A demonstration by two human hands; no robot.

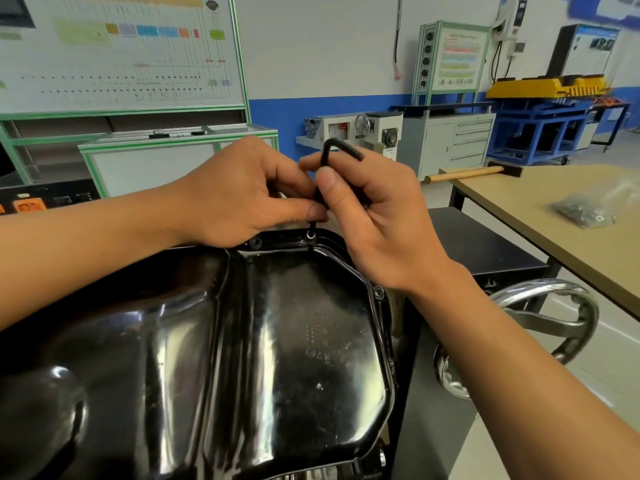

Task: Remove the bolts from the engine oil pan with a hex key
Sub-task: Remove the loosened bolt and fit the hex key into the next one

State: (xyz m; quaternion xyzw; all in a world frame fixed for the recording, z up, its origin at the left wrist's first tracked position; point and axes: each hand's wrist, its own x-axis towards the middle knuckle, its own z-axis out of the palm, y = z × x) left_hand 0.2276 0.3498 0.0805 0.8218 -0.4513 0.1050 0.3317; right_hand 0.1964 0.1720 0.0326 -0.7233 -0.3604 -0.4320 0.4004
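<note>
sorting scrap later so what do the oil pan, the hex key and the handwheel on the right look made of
The oil pan: stamped sheet metal, probably steel, gloss black coat; pressed contours, mirror-like highlights.
The hex key: dull black metal, likely oxide-finished steel; no shine.
The handwheel: polished or chromed metal; bright silvery reflections.

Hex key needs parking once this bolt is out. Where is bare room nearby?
The wooden table is bare between the wooden handle and the plastic bag. The black stand top, between oil pan and table, is bare too. Crowded: the pan's far rim, where left hand and right hand hold the hex key.
</note>
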